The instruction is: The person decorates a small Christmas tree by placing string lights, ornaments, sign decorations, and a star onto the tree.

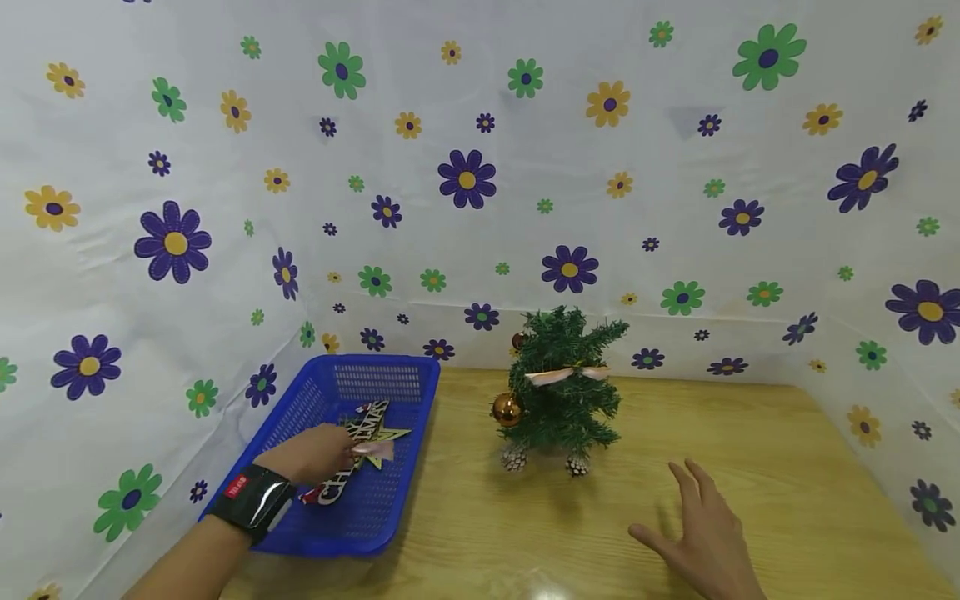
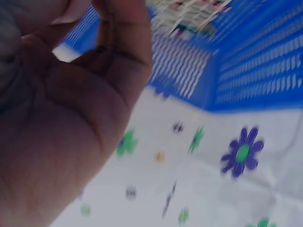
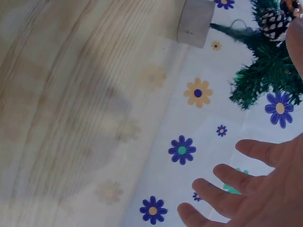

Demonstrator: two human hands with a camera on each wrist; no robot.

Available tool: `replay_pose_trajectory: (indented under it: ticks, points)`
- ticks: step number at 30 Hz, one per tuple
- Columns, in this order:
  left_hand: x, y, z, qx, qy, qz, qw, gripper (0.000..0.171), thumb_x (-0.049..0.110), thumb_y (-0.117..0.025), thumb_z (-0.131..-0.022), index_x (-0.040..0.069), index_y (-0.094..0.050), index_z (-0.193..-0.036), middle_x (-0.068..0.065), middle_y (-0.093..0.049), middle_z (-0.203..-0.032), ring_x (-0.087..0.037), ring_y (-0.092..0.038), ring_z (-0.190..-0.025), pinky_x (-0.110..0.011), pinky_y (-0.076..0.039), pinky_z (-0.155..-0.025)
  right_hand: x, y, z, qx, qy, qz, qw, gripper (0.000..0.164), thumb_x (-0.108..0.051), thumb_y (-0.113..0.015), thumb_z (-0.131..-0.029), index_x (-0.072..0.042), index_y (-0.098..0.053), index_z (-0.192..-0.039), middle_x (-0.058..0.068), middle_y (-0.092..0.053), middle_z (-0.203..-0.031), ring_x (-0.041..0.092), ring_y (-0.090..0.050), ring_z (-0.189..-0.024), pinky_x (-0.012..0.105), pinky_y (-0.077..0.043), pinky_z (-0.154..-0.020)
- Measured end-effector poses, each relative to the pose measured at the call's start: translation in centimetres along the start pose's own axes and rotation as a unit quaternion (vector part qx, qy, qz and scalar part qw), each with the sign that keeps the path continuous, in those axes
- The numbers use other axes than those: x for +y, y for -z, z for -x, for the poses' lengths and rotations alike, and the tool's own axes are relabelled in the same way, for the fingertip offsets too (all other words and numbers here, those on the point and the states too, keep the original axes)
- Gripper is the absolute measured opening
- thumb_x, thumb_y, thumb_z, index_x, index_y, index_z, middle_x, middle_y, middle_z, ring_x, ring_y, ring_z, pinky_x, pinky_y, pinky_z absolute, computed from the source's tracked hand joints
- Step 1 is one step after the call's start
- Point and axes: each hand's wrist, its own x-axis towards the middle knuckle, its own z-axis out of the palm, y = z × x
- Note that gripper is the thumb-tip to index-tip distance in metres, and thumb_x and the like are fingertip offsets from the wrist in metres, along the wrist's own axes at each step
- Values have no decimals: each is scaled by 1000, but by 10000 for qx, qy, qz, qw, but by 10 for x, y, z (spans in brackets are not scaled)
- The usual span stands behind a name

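Observation:
In the head view my left hand is inside a blue plastic basket. Its curled fingers pinch a pale pink ribbon bow. Beneath it lie a sign with "Christmas" lettering and a yellow-green star. In the left wrist view the curled fingers hide most of the ribbon. My right hand hovers over the table with spread fingers, holding nothing. Left of it stands a small green Christmas tree bearing a pink ribbon bow, copper baubles and pine cones.
A light wooden table carries the basket at left and the tree near its middle. White cloth with a flower print encloses the back and both sides. The tree's pale block base shows in the right wrist view.

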Motion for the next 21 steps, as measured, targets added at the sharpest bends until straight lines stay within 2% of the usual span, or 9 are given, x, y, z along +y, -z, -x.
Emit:
replay_pose_trajectory:
  ticks: [2,5,9,12,16,18,21]
  points:
    - [10,14,2,220,-236,231,9992,12,11,-60,-89,13,-63,-78,5,-48,-65,-8,-44,-55,-21,-37,-48,-3,5,0,323,140,-137,9993,94,-68,-61,-74,-3,-37,-139,25,-33,-140,49,-46,-113,65,-41,-79]
    - [33,27,3,550,-679,710,9936,6,13,-60,-89,10,-65,-91,6,-54,-66,-5,-47,-54,-19,-38,-47,-17,17,1,869,553,-478,9935,77,-55,-66,-79,-4,-44,-132,19,-39,-136,40,-49,-111,56,-45,-81]
    - [74,31,4,634,-1180,1505,9795,22,18,-66,-87,7,-60,-105,6,-63,-74,-4,-57,-59,-20,-46,-50,-51,38,3,1584,1593,-723,9718,60,-34,-76,-77,-11,-52,-127,9,-47,-129,25,-52,-109,45,-50,-77]
    - [101,29,3,381,-1552,2015,9664,24,21,-68,-86,8,-57,-104,6,-65,-76,-4,-62,-63,-21,-50,-56,-84,53,3,1940,2508,-851,9446,55,-28,-77,-76,-16,-56,-126,5,-51,-125,19,-53,-108,34,-50,-76]
    - [129,24,-1,-168,-1894,2528,9486,17,23,-64,-89,11,-57,-99,5,-68,-78,-6,-63,-65,-22,-51,-57,-122,63,2,2151,3501,-957,9066,45,-33,-69,-84,-19,-58,-126,5,-55,-123,17,-54,-106,27,-45,-83]
    - [140,19,-2,-468,-1997,2777,9385,12,23,-60,-91,13,-58,-98,4,-69,-79,-6,-61,-65,-22,-50,-54,-136,63,3,2159,3760,-960,8960,41,-35,-64,-88,-20,-58,-126,5,-55,-122,17,-55,-103,28,-46,-83]
    - [153,9,-3,-913,-2254,3192,9160,15,24,-53,-96,11,-60,-102,0,-69,-82,-5,-57,-62,-22,-47,-50,-145,59,4,2098,3916,-978,8905,38,-31,-64,-88,-22,-59,-124,3,-56,-118,14,-54,-97,29,-47,-80]
